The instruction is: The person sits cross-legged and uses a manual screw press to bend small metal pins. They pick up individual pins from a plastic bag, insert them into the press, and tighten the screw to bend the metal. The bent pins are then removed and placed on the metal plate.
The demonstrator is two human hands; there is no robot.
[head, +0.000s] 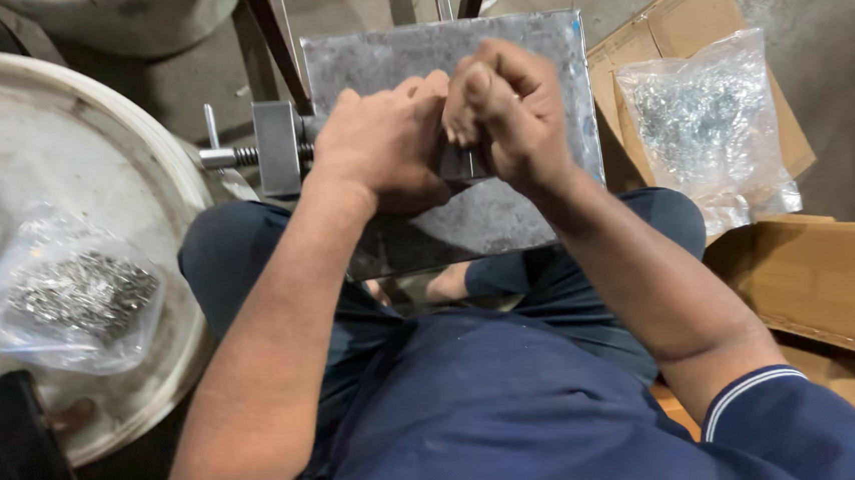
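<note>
Two hands pressed together over grey metal plate [506, 214] — left hand [381, 148] and right hand [509, 114] clamped on small dark part [464, 162], mostly hidden. Bags of metal pieces [85, 289] either side.

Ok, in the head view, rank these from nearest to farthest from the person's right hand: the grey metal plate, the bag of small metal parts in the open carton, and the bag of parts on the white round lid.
1. Grey metal plate, directly under the right hand.
2. Bag in the open carton, off to the right.
3. Bag on the white round lid, far left, beyond the left hand.
</note>
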